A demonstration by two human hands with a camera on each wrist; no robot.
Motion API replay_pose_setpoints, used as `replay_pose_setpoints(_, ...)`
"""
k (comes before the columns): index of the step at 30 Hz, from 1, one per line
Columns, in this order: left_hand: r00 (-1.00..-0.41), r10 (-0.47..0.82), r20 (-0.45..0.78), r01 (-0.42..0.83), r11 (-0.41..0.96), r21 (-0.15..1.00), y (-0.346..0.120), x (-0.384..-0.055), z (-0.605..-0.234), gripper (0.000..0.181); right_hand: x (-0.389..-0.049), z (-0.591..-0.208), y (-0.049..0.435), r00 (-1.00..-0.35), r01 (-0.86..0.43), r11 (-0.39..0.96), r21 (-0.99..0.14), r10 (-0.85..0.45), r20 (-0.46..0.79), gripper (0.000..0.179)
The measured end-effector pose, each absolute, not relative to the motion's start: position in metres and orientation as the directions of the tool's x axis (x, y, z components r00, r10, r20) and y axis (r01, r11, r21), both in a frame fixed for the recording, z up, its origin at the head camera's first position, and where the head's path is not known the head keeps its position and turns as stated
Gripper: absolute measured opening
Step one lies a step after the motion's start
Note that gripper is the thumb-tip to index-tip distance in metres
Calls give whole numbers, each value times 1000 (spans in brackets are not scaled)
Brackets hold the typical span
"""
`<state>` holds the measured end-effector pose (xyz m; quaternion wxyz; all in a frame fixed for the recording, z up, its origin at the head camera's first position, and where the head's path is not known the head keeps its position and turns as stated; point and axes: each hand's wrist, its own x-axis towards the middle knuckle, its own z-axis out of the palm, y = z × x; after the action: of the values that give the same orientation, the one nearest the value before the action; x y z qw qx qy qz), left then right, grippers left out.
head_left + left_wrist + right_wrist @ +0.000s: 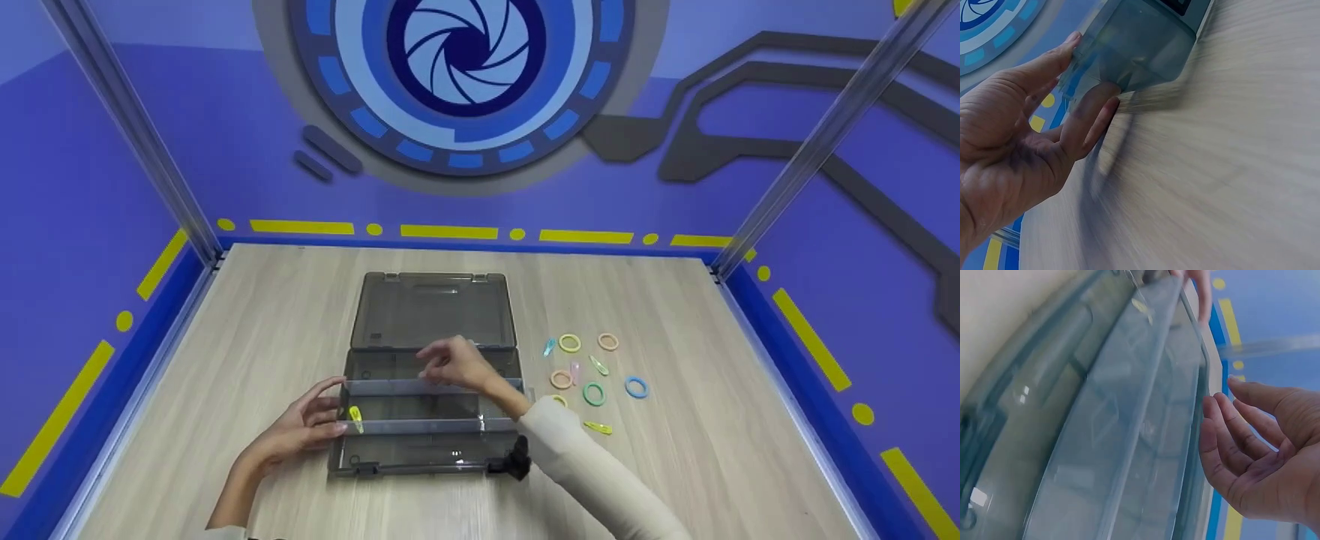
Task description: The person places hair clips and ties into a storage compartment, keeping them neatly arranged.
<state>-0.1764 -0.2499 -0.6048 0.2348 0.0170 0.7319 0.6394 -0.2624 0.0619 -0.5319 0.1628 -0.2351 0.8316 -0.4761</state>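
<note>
A smoky see-through plastic storage box (405,450) lies on the table with its lid (435,311) folded back. Long clear dividers (390,426) run across it. A yellow hair clip (356,418) is at the left end of the middle compartment. My left hand (300,426) grips the box's left end; in the left wrist view, thumb and fingers meet the box wall (1151,50). Over the rear part of the box hovers my right hand (457,365), its fingers loosely bent. In the right wrist view, nothing shows between the right hand's fingers (1216,455).
Right of the box lie several hair ties, among them a green one (594,394) and a blue one (637,387). Hair clips are scattered among them, including a yellow clip (598,427). A black object (516,459) overlaps the box's front right corner. Blue panels (480,202) wall the table.
</note>
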Motion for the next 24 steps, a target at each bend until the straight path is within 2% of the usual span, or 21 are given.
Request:
replay_pose_setpoints(10, -890, 323, -323, -275, 187, 943, -249, -176, -604, 88, -272, -530, 146, -888, -107, 374, -921, -452, -80, 31)
replay_pose_setpoints(17, -886, 332, -325, -274, 190, 943, -249, -177, -604, 87, -270, -537, 217, -944, -27, 434, -901, -308, -120, 33)
replay_pose_setpoints(24, -881, 345, -323, -276, 179, 944, -252, -179, -605, 88, -258, -543, 280, -966, 62, 468, -881, -194, -171, 39)
